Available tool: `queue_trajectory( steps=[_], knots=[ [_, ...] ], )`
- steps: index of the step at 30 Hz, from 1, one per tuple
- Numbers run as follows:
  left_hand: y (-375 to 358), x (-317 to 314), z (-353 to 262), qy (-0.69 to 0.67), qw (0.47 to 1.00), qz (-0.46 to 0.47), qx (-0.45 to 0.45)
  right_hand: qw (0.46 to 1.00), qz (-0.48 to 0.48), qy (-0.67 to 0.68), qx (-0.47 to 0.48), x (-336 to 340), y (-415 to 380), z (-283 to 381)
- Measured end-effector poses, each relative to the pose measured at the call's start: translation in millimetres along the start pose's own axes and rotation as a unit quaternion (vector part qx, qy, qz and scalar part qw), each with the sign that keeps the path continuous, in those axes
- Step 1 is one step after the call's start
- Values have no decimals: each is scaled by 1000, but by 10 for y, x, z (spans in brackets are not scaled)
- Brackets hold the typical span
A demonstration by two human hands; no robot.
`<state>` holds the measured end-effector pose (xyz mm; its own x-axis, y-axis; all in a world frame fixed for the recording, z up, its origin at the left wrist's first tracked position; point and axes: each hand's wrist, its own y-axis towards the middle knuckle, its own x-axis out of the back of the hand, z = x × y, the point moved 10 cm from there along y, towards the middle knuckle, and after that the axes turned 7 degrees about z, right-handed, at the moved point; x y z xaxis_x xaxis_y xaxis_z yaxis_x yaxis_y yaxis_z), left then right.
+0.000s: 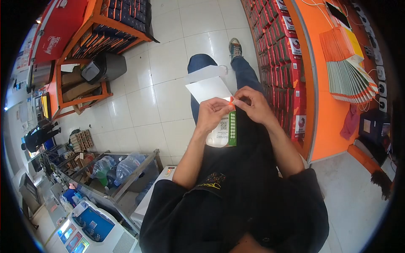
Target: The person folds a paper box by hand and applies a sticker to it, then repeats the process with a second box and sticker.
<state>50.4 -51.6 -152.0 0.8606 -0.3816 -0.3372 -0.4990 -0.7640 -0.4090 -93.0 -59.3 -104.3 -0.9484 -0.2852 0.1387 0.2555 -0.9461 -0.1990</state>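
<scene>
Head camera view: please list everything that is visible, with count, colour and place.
white sheets: two, white, held up in front of the hands
orange tab: one, orange, pinched at the sheet's corner
packet: one, white with a green edge and a QR code, below the hands
wooden shelf: one, orange, upper left, holding dark boxes
boxes wall: many, red and white, upper right
paper bags: a stack, orange and grey, far right
water bottles: several, clear blue, in a metal rack at lower left
floor: white tiles
left hand: one, on the sheet
right hand: one, pinching the tab
</scene>
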Motion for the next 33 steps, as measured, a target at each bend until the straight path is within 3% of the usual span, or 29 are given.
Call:
queue_trajectory(
  steps=[4, 9, 12, 14, 18, 23, 27, 29, 31, 33],
  knots=[
    [-16, 43, 9, -67, 997, -28, -23, 1000, -13, -13, -9, -52, -6, -86],
    [9, 62, 41, -37, 998, -33, -49, 999, -38, -21, 1, -62, -68, -93],
    [28, 77, 64, -18, 999, -31, -36, 999, -35, 13, 2, -34, -78, -130],
    [35, 79, 50, -30, 999, -29, -29, 991, -16, 128, -27, -59, -77, -273],
    [87, 20, -27, -5, 999, -9, -50, 998, -32, 38, -42, -77, -67, -247],
    [76, -9, -64, 2, 998, -1, -68, 989, -132, -16, 70, -95, -211, 81],
    [-39, -246, -267, 72, 992, 88, -49, 961, -202, -129, 140, 31, -324, 328],
    [-89, -368, -542, 94, 987, 111, -67, 945, -191, -200, 174, 21, -343, 388],
    [-137, -227, -665, -47, 997, 63, -27, 925, -176, -267, 206, -36, -360, 480],
    [-81, 44, -620, -35, 999, 4, 34, 870, -123, -328, 348, -246, -472, 741]
  ],
)
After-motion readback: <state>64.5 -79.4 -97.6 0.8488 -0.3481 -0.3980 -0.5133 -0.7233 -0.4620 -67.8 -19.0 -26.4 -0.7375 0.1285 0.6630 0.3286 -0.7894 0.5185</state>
